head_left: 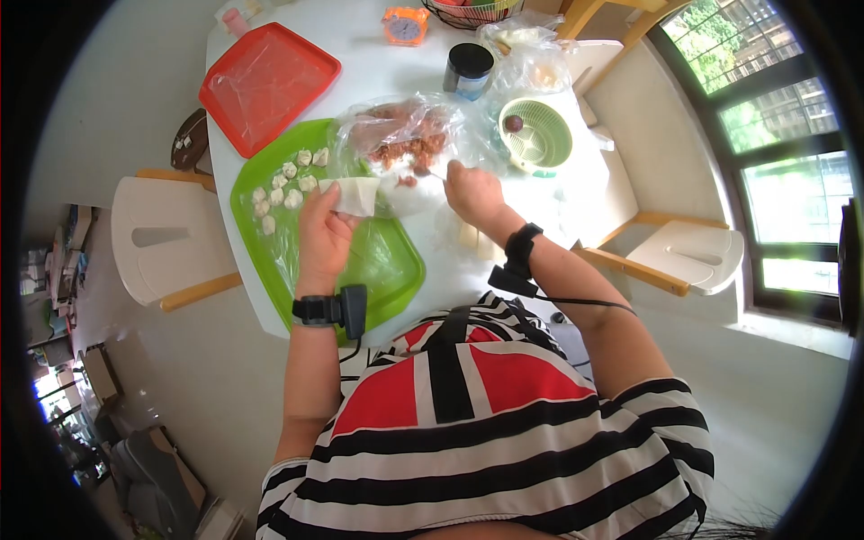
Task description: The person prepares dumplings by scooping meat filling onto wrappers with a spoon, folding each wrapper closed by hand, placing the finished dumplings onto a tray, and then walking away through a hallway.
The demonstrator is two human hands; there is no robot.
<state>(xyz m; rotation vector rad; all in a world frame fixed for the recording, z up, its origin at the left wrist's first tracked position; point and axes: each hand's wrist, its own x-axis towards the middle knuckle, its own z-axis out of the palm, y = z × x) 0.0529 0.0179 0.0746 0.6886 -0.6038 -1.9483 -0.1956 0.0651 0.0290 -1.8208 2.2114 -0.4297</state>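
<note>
My left hand (326,236) is closed on the edge of a pale square dough wrapper (360,195), above the green tray (389,270). Several folded white dumplings (293,198) sit in that tray on clear plastic film. My right hand (475,194) is in a fist around a thin utensil, mostly hidden by the fingers; its kind does not show. The utensil's end points at the reddish minced meat (416,148) in an open clear plastic bag (355,135). Near my right wrist lie pale wrapper pieces (470,236), partly covered by the arm.
A red tray (270,85) lies at the back left of the white table. Behind the meat stand a dark-lidded jar (469,70) and an orange clock (405,27). A light green basket (546,135) holds a dark round item. Chairs (171,238) flank the table.
</note>
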